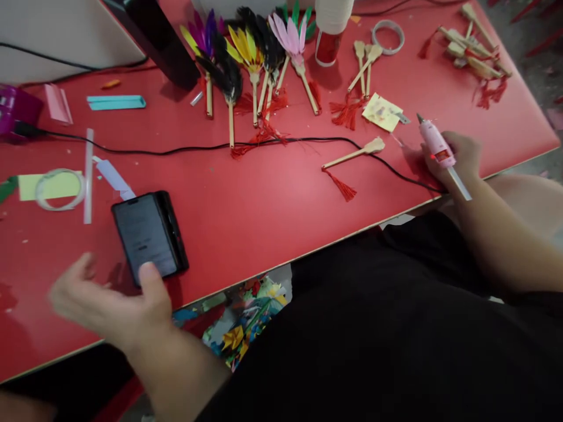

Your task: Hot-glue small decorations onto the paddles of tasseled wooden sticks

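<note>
My right hand (457, 153) is wrapped round a pink hot glue gun (435, 139), its nozzle aimed toward the back of the table and a clear glue stick jutting from its rear. A wooden fan handle (354, 153) with a red tassel lies on the red table to the left of the gun. At the lower left my left hand (116, 299) is spread, somewhat blurred, thumb out near the phone's (145, 237) lower edge. Whether the thumb touches the phone I cannot tell. Several small feather fans (248, 55) lie at the back.
A black cord (185, 151) runs across the red table (246, 234). Wooden handles (472, 50) lie in a pile at the far right. A paper cup (329, 41), a tape roll (387, 36) and a stained yellow note (382, 111) are at the back. Colourful scraps (250, 316) lie below the edge.
</note>
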The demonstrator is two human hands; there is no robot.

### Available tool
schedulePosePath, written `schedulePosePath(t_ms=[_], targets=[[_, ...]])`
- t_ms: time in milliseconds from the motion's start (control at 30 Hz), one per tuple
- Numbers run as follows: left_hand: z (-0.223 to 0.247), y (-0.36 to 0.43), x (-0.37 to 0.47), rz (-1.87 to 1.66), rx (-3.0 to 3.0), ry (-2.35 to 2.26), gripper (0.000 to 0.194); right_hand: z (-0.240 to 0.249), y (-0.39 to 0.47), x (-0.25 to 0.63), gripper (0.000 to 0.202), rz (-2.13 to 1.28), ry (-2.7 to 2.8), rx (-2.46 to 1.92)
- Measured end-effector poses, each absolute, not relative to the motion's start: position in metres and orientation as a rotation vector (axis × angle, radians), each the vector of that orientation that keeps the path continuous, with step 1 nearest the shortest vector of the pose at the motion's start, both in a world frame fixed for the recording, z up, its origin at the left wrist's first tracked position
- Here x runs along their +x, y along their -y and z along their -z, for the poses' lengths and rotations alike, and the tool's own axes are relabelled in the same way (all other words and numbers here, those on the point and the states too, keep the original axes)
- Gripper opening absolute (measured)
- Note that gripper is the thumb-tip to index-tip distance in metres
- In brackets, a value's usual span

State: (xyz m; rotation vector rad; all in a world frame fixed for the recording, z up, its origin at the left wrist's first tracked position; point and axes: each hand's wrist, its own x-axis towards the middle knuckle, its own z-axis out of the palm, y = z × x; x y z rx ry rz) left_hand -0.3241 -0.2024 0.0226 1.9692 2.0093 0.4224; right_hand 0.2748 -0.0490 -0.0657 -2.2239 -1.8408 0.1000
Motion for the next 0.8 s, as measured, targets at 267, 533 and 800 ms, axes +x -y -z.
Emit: schedulePosePath(t_ms=[267,533,800], targets=[[0.048,0.254,-0.369,-0.568,1.577,-2.648,0.115,0.055,0.061,0.259,0.068,-0.136,1.808,-2.190],[0.078,0.267,-0.392,-0.530,1.593,-2.696,0.112,0.055,0.060,0.256,0.074,-0.084,1.838,-2.138],[0.077,0.267,-0.392,-0.507,1.688,-2.691,0.105,0.054,0.061,0.256,0.075,-0.136,1.819,-2.166]])
